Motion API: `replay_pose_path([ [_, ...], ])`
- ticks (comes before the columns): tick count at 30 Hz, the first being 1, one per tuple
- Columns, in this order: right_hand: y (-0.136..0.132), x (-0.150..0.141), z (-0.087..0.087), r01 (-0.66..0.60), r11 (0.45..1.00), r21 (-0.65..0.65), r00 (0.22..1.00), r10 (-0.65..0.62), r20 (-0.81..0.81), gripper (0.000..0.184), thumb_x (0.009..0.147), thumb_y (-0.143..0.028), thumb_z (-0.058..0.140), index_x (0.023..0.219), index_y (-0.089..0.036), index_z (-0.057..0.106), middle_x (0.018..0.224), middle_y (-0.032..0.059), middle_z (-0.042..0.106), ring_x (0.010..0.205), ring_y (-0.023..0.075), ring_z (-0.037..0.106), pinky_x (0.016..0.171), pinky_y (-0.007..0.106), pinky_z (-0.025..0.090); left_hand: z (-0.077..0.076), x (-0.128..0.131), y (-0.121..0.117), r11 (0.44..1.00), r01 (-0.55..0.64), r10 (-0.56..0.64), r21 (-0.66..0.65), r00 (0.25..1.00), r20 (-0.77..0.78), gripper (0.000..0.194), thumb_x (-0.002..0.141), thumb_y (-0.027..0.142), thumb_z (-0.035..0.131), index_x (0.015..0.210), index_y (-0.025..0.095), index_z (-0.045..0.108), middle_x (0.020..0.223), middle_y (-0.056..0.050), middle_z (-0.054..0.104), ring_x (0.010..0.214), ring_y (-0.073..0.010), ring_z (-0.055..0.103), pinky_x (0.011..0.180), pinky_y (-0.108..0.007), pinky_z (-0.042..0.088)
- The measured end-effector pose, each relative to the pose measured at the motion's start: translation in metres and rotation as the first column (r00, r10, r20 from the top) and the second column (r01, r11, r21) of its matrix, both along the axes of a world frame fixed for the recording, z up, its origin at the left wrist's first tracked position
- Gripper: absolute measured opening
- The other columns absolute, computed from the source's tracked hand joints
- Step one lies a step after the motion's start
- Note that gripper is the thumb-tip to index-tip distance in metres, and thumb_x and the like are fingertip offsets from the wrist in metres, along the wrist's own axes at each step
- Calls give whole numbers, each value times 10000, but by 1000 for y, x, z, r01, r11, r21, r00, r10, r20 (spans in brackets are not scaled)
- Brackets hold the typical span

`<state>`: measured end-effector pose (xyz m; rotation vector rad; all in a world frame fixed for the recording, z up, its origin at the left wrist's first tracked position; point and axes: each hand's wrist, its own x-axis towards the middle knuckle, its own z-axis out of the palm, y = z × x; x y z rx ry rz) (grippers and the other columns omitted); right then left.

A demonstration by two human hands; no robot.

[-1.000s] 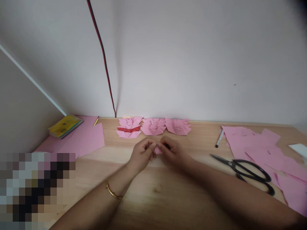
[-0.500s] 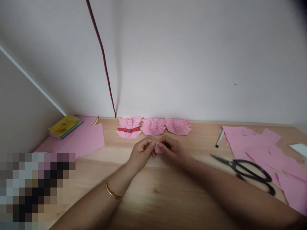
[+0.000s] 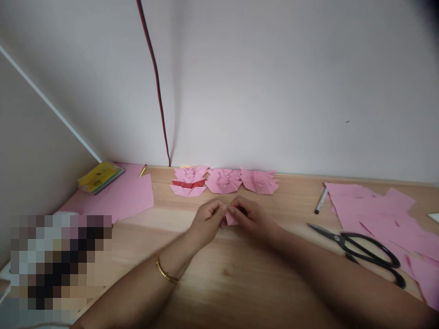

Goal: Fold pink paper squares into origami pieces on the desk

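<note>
- Head view: left hand (image 3: 207,222) and right hand (image 3: 249,217) pinch the small folded pink paper (image 3: 232,220) between them, thumbs nearly meeting.
- Its visible part shows at five o'clock from the thumbtips.
- Pleated pink paper (image 3: 224,183) lies at twelve o'clock.

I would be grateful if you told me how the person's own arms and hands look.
The left hand and right hand wear no gloves, and no sleeves show. A slim, gold-coloured bangle circles the left arm near the wrist; no jewellery shows on the right arm. No rings can be made out.
</note>
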<state>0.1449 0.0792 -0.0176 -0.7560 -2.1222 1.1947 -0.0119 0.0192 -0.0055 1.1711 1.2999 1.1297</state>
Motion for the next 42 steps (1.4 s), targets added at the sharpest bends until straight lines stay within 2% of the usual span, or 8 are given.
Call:
replay_pose_path([
  [6,3,-1,-2,25,997,-67,999,-28,-43,279,908,-400,452,745,-176,481,671,-10,482,613,107,437,570,237,355,-4,1,2,997,-79,79,-9,995,68,340,822,461,559,662,165,511,494,45,499,442,-65,402,473,-199,310],
  [12,3,-3,-4,-93,974,-206,972,44,-230,252,879,-388,527,1005,-172,499,843,40,589,749,134,549,675,269,431,-16,-5,9,981,-187,164,47,939,301,283,847,401,558,701,159,540,522,38,527,528,-85,494,616,-233,409],
  [15,4,-4,-3,-108,967,-233,960,40,-277,241,884,-390,524,982,-171,502,839,46,601,770,141,579,706,283,452,-15,-5,8,987,-151,128,58,946,298,281,850,400,558,715,154,554,540,28,550,539,-89,509,624,-239,414],
  [20,3,-6,-5,-79,964,-254,957,2,-290,244,878,-415,531,939,-180,501,756,28,605,715,138,590,684,286,458,-13,-5,7,994,-62,42,91,977,210,227,824,360,607,766,142,577,602,10,598,563,-88,532,612,-225,400],
  [25,2,-6,-7,-84,961,-262,956,3,-294,244,868,-409,552,941,-182,502,773,37,626,727,140,596,696,293,466,-16,-7,9,994,-49,33,97,986,164,202,837,328,594,765,141,567,605,13,597,589,-91,541,633,-226,398],
  [33,0,-6,-5,-97,968,-232,951,21,-307,260,878,-390,539,1034,-185,498,794,33,617,752,140,603,718,301,481,-14,-8,8,996,-32,14,86,979,203,163,807,285,631,768,140,566,624,7,601,605,-93,540,634,-227,398],
  [38,-1,-6,1,-153,965,-212,934,71,-351,200,885,-332,538,1002,-169,528,833,53,611,791,148,601,750,320,482,-16,-9,10,996,-32,8,84,962,274,164,801,295,636,793,140,582,696,-25,640,617,-103,551,648,-246,413],
  [42,-1,-5,2,-159,962,-223,930,70,-361,185,882,-325,543,980,-168,529,815,50,613,778,149,604,746,323,487,-13,-9,10,997,-21,2,76,968,251,177,774,305,663,792,141,599,646,-4,611,605,-101,546,630,-234,412],
])
